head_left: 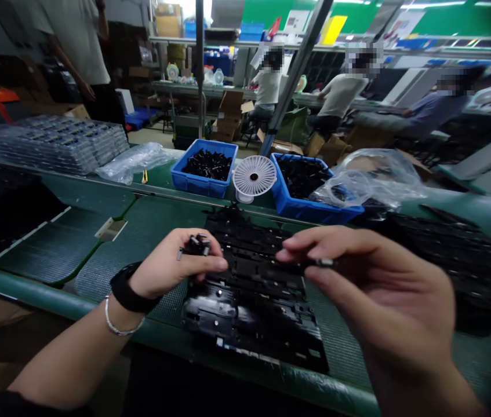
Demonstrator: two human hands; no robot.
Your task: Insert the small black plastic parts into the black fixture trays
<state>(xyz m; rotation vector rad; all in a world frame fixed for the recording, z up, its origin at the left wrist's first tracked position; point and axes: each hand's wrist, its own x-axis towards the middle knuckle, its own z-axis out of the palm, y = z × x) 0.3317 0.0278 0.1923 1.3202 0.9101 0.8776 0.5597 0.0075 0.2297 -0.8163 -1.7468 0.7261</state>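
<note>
My right hand point(395, 289) pinched one small black piece with a silvery end point(324, 263) above the flat black plastic panels point(262, 318) — likely light, stiff, easily dropped, best held mid-body. My left hand point(158, 269) clasped a loose bunch of similar pieces point(198, 245).

Wall: green panel point(271, 10) above long shelf point(245, 42)
Floor point(153, 136): pale, with cardboard boxes point(230, 105)
Furniture: far bench point(175, 88) behind metal post point(200, 69)
Light: white strips point(430, 5) up high
</note>
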